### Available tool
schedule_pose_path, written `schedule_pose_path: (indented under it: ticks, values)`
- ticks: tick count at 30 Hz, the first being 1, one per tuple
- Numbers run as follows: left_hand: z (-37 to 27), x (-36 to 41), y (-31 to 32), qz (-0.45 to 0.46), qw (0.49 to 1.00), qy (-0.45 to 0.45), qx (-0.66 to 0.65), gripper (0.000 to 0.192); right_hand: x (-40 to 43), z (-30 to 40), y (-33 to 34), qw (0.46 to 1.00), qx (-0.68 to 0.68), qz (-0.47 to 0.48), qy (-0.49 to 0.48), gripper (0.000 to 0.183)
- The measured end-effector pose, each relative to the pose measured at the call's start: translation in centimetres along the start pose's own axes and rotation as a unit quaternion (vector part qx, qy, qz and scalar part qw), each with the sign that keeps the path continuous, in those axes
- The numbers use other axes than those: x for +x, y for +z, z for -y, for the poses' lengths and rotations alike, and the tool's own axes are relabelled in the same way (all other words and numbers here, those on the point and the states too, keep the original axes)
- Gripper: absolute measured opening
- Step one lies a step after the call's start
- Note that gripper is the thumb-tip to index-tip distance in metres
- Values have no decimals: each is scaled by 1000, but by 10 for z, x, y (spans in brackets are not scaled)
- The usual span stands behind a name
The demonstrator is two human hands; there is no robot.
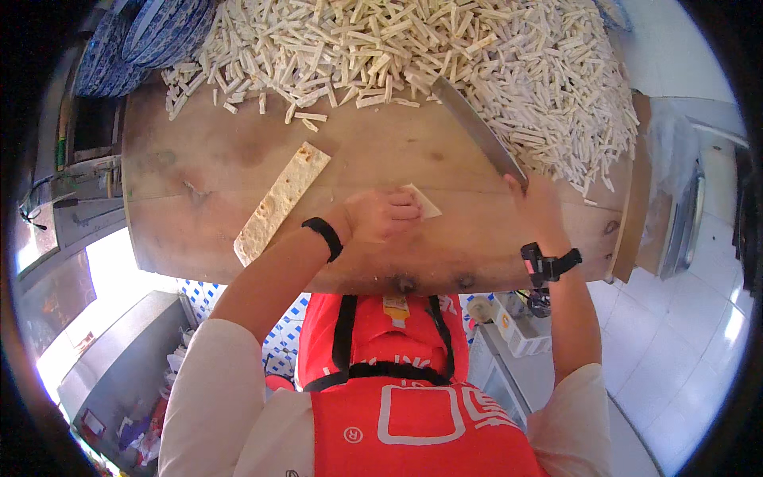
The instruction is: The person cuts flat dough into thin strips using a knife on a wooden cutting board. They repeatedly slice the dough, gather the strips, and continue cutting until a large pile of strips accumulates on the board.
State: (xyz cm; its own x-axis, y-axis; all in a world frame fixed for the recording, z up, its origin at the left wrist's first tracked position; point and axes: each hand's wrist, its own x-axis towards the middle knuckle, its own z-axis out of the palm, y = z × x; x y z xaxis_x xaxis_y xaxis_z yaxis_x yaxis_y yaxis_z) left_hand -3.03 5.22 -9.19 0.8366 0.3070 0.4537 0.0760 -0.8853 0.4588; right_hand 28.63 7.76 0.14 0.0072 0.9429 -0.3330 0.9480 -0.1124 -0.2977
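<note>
My left hand (pixel 387 214) has its fingers curled over a small flat piece of pale dough or flatbread (pixel 427 201) on the wooden board (pixel 381 161). Part of that piece is hidden under the fingers. My right hand (pixel 539 206) grips a long knife (pixel 480 126) at its near end. Its blade slants away to the upper left, with the far end at the front of a large heap of short, pale cut strips (pixel 381 42). To the left of my left hand lies a long flatbread slab (pixel 283 200) with browned spots.
Blue patterned fabric bundles (pixel 170 30) stand at the back left. A clear plastic bag (pixel 670 143) hangs off the board's right side. Below the board are a white plastic basket (pixel 527 334) and a grey bin (pixel 137 352) with bags beside it.
</note>
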Motion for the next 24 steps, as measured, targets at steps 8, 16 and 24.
schedule_pose_path:
  ticks: [8, 16, 24]
  values:
    - [-6, -1, -3, 36, 998, -41, 12, 36, -47, 20, 0, 996, 79, -22, -46, 38]
    - [-37, -1, -25, 99, 985, -87, 108, 44, -75, 72, -5, 991, 101, 80, -41, 33]
    - [-55, -8, -14, -17, 976, -214, 21, 43, -86, 81, 6, 992, 70, 97, -43, 35]
